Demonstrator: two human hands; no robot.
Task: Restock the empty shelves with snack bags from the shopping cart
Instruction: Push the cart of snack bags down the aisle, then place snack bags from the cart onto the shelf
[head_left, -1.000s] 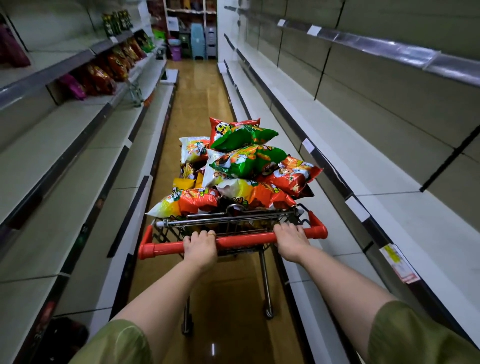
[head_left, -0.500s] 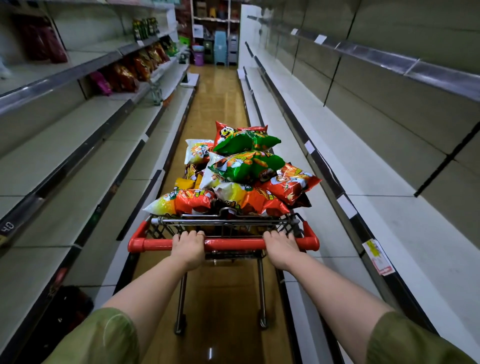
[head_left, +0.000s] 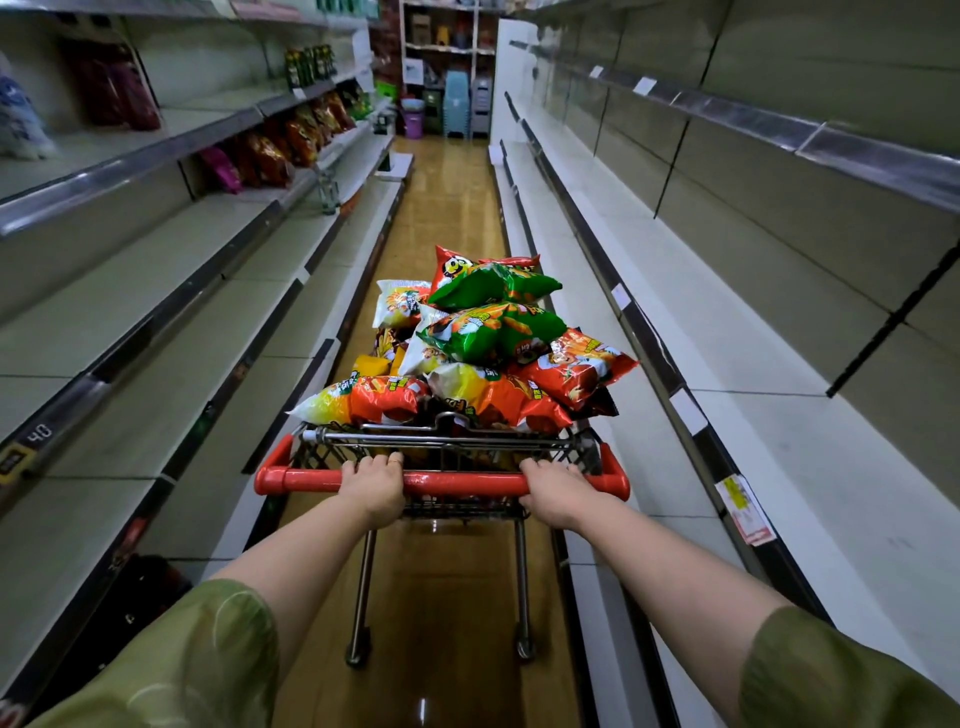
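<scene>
A small wire shopping cart (head_left: 582, 447) with a red handle bar (head_left: 457, 480) stands in the aisle before me, heaped with snack bags (head_left: 493, 332) in green, red, orange and yellow. My left hand (head_left: 374, 486) grips the handle left of centre. My right hand (head_left: 553, 491) grips it right of centre. Bare grey shelves on the right (head_left: 727, 332) run the length of the aisle. The near shelves on the left (head_left: 156, 312) are bare too.
Farther along the left shelves stand red and orange snack bags (head_left: 291, 140), a pink bag (head_left: 221, 169) and dark bottles (head_left: 309, 65). Plastic stools and a purple bin (head_left: 413, 122) stand at the aisle's far end. The glossy brown floor (head_left: 452, 197) is narrow.
The cart and I have rolled forward down the aisle. The stocked bags on the left shelves and the far end look nearer. Both hands stay on the handle.
</scene>
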